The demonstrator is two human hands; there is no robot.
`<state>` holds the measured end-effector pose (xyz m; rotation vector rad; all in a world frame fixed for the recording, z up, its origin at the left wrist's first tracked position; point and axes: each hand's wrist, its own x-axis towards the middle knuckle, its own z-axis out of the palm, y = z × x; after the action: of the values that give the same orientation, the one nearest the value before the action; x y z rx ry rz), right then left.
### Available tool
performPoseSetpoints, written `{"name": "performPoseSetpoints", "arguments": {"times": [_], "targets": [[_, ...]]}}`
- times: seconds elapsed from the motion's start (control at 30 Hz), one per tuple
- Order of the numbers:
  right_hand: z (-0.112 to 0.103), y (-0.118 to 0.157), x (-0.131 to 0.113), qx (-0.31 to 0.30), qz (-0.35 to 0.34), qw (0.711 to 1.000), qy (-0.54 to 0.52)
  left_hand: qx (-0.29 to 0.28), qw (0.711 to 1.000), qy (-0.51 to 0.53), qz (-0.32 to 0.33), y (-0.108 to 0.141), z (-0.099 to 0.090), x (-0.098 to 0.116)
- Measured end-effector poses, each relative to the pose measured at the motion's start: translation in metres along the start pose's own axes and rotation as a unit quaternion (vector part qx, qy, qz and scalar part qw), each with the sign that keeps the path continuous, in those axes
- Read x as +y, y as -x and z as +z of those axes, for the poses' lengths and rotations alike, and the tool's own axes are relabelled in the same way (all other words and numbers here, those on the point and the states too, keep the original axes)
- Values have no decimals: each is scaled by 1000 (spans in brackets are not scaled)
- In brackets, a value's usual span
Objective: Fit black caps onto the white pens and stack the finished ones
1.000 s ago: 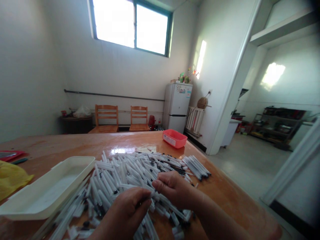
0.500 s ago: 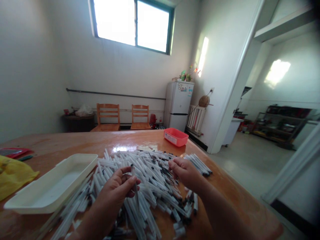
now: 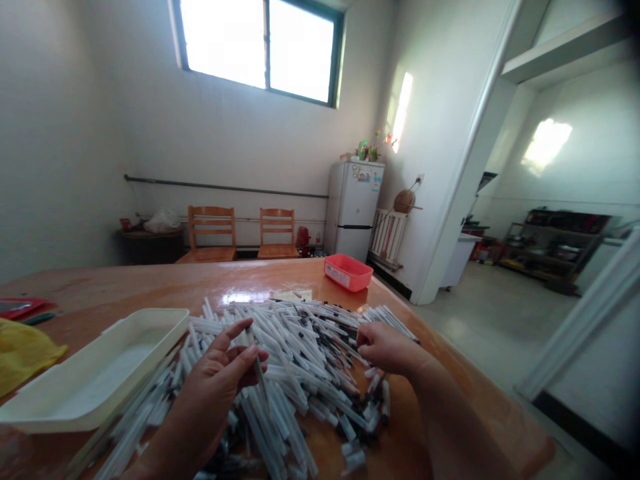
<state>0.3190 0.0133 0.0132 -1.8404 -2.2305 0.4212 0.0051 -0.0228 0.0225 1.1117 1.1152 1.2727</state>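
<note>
My left hand [image 3: 227,373] is over the left of a heap of pen parts, pinching a slim clear pen [image 3: 258,370] between thumb and fingers, dark end up. Its index finger is stretched out past the pen. To the right, my right hand [image 3: 387,347] is closed with fingers curled above the heap's right side; anything inside it is hidden. The heap of clear tubes and black-tipped pieces [image 3: 295,353] spreads under and between both hands. Beyond the right hand, a row of pens [image 3: 390,319] lies together on the table.
A long cream tray [image 3: 100,373] stands left of the heap, beside a yellow bag [image 3: 25,353]. Near the far edge of the wooden table [image 3: 150,283] sits a red plastic basket [image 3: 349,273]. A blurred skin-toned shape [image 3: 17,450] shows at the lower left corner.
My right hand has moved right and curled in more, towards the row of pens. My left index finger has straightened away from the pen. The view has shifted slightly.
</note>
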Motion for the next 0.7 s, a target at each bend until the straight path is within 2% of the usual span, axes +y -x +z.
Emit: {"name": "performPoseSetpoints", "arguments": {"times": [0.13,0.3,0.47,0.7], "targets": [[1,-1,0,-20,5,1000,6,3,1000,4,8,-3,-3,-5],[4,-6,-1,-34,19,999,17,36,999,24,14,-8,-7,-12],[1,-3,3,-34,52,998,28,66,997,44,4,-11,-9,-9],[-5,8,4,-65,101,992,37,68,996,56,6,-11,-9,-7]]}}
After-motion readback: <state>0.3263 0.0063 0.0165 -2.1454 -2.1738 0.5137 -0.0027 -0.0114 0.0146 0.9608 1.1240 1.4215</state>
